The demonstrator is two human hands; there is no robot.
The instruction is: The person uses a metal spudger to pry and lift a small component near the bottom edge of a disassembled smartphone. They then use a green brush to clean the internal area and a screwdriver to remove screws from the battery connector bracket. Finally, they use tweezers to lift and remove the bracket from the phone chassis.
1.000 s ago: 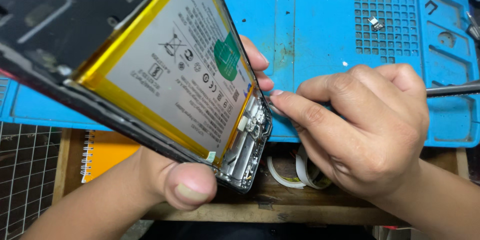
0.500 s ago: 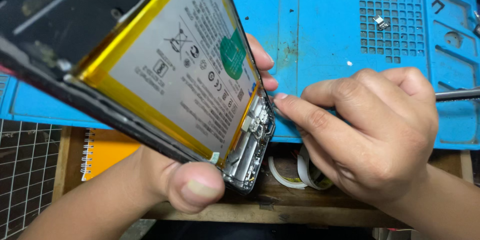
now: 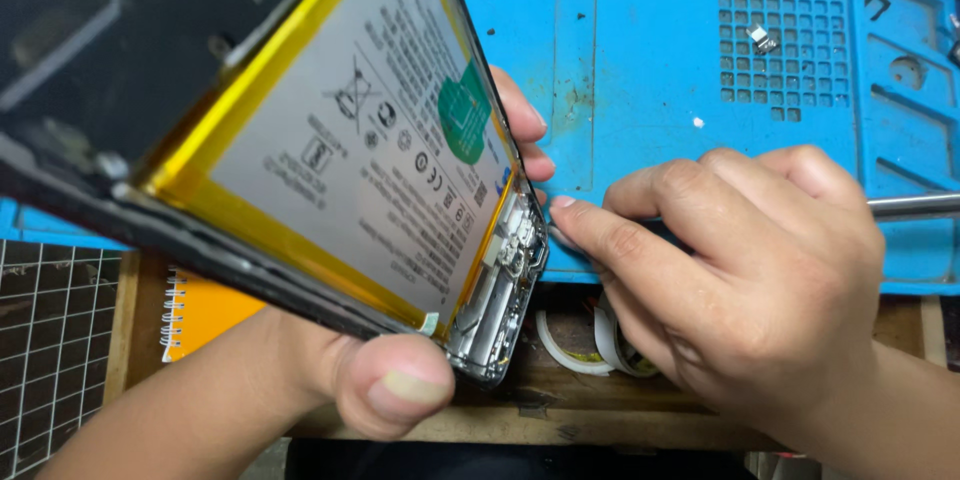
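Two hands at work: left hand (image 3: 400,380) clamped the opened phone (image 3: 300,140), tilted above the bench's near edge; right hand (image 3: 740,280) pinched a metal tool (image 3: 915,205) at its lower corner, over the blue mat (image 3: 640,60) beyond.

The opened phone (image 3: 300,140) tilts above the mat (image 3: 640,60); at its four o'clock the tape rolls (image 3: 585,345), at seven o'clock the notebook (image 3: 205,310).
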